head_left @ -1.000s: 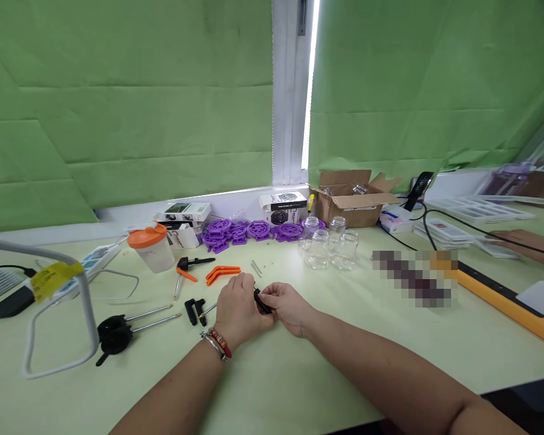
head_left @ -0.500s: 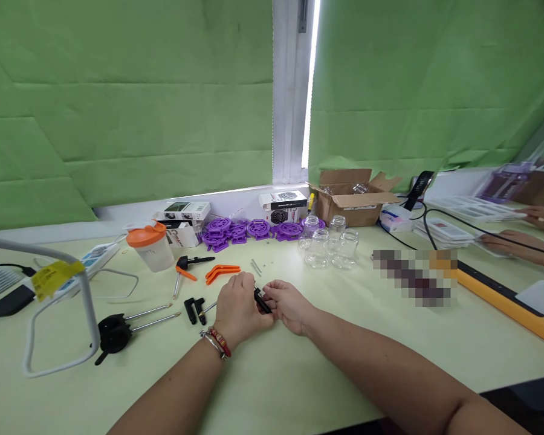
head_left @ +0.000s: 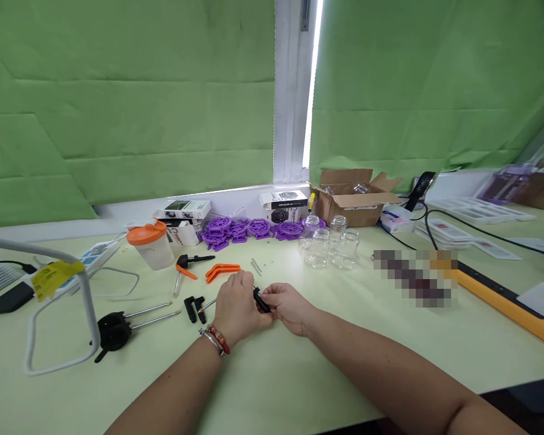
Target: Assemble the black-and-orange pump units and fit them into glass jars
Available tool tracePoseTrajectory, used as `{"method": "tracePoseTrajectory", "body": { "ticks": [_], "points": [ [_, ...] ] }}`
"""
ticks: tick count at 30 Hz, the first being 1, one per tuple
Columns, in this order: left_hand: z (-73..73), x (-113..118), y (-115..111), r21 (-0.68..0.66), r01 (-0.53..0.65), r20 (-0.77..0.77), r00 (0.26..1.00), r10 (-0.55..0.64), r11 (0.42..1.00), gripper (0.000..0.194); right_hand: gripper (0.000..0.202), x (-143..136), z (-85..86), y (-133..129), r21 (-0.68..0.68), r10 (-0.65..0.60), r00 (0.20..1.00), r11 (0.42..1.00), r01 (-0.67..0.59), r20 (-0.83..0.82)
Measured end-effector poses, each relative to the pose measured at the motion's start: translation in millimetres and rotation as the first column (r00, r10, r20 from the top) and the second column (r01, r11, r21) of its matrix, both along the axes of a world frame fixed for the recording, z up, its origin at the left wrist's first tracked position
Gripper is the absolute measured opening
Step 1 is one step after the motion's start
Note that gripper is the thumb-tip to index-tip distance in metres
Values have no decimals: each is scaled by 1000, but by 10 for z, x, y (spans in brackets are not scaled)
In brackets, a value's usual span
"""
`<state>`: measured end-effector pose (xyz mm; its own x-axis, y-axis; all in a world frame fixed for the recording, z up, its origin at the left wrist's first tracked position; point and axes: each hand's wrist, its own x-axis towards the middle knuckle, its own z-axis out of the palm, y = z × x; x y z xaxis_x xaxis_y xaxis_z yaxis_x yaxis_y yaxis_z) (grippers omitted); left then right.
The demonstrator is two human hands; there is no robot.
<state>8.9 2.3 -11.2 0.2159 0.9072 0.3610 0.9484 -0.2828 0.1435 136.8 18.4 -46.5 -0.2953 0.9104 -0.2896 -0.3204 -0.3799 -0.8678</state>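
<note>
My left hand (head_left: 238,307) is closed around a black plastic part (head_left: 261,300), whose end shows between the two hands. From the left side of that hand a thin metal rod (head_left: 208,305) with a brass-coloured tip sticks out. The fingertips of my right hand (head_left: 286,307) are pinched together against the black part; whatever lies between them is hidden. Left of the hands are two black L-shaped pieces (head_left: 194,309). Orange levers (head_left: 222,272) and thin metal pins (head_left: 256,266) lie just beyond. A black piece with an orange lever and rod (head_left: 185,263) rests further left.
A black assembly with two rods (head_left: 115,331) sits by a grey wire frame (head_left: 90,314). Behind stand an orange-lidded cup (head_left: 152,244), purple plastic wheels (head_left: 258,228), glass jars (head_left: 320,249) and a cardboard box (head_left: 356,208). An orange-and-black bar (head_left: 503,296) lies at right.
Another person's hands at the far right have gone out of view, uncovering white cards there. My own hands stay almost in place, with the right fingers shifted slightly at the black part.
</note>
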Motion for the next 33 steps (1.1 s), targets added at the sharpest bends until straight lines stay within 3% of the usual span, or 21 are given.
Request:
{"method": "tracePoseTrajectory", "body": {
  "ticks": [18, 24, 27, 33],
  "points": [
    [-71, -35, 27, 76, 57, 4, 998, -58, 995, 49, 19, -43, 2, -15, 47, -25, 999, 999, 24, 20],
    [-83, -153, 72, -22, 159, 195, 969, -152, 987, 75, 12, 12, -25, 55, 50, 0, 995, 999, -5, 100],
    [-114, -265, 126, -118, 171, 437, 893, -103, 978, 83, 10, 108, -33, 147, 85, 46, 987, 995, -60, 152],
    [-182, -360, 245, -304, 215, 782, 613, 114, 928, 55, 7, 239, -67, 252, 55, 161, 978, 984, -169, 130]
  ]
}}
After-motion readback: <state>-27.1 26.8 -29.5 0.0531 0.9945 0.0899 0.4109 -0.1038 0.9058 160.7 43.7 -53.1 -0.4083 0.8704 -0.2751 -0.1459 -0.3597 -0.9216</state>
